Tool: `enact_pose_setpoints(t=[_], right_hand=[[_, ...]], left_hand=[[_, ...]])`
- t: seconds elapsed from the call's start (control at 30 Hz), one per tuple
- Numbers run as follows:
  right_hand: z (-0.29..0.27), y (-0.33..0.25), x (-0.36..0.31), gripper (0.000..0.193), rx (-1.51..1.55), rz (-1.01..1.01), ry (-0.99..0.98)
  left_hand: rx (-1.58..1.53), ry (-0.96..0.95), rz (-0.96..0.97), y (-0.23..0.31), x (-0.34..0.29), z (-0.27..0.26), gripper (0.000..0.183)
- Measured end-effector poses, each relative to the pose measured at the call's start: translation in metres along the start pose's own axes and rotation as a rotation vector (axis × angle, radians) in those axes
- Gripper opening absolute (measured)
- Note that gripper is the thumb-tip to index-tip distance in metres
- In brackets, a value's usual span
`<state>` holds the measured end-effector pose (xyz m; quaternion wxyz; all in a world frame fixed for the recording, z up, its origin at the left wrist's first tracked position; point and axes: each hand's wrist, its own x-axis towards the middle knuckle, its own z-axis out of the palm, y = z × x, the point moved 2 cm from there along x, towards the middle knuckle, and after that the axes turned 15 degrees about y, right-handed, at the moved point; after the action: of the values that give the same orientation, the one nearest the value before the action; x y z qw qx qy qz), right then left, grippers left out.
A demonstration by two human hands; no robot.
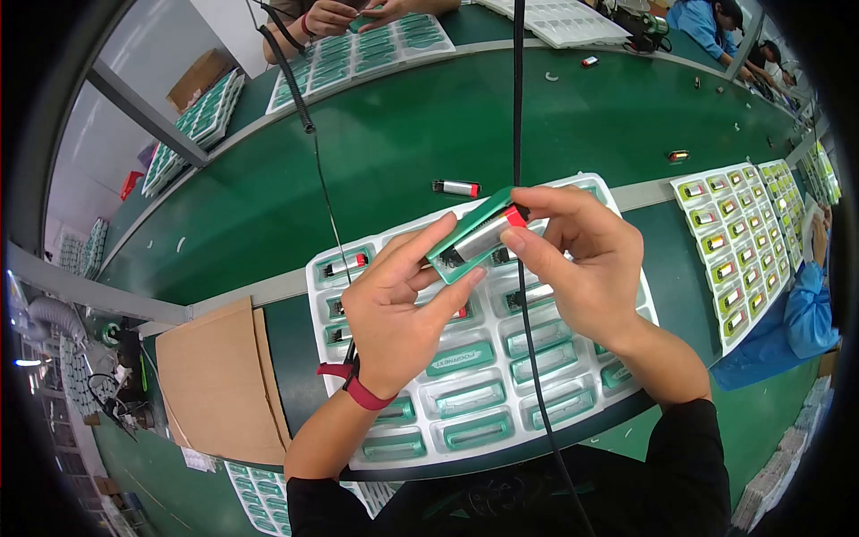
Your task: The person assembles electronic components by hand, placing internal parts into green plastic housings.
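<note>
My left hand (394,309) holds a green plastic shell (472,217) tilted above the tray, fingers along one side and thumb on the other. With thumb and fingers, my right hand (595,268) grips a silver cylinder with a red end (483,240), which lies partly within the shell. Its dark end points toward my left hand. Under both hands is a white moulded tray (432,436) with rows of green shells (460,358). Some shells at its left and middle contain red-ended cylinders (361,260); the nearer ones show none. My hands hide part of the tray.
Beyond the tray runs a green belt (376,166) with a loose red-ended cylinder (456,188). A black cable (517,107) hangs before me. Cardboard (219,380) lies left; a tray of yellow-green pieces (738,251) stands right. Other people work across the belt and at right.
</note>
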<state>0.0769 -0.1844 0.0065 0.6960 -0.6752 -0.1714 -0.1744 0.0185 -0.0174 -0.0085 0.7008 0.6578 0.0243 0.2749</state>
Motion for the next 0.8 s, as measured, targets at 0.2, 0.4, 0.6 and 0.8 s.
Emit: enact_pose_setpoints(t=[0.2,0.4,0.6,0.8], right_hand=[[0.001,-0.003,0.0,0.022,-0.038,-0.179,0.042],[0.002,-0.012,0.001,0.028,-0.129,-0.455,0.15],[0.006,-0.005,-0.006,0.025,-0.03,-0.245,0.137],[0.008,0.004,-0.008,0.018,0.152,-0.062,0.075]], left_hand=[[-0.049,0.032,0.046,0.002,-0.003,0.005,0.052],[0.08,0.091,0.098,0.0,-0.012,0.003,0.054],[0.126,0.254,0.167,-0.01,-0.02,0.004,0.054],[0.024,0.251,0.186,-0.009,-0.021,0.01,0.054]])
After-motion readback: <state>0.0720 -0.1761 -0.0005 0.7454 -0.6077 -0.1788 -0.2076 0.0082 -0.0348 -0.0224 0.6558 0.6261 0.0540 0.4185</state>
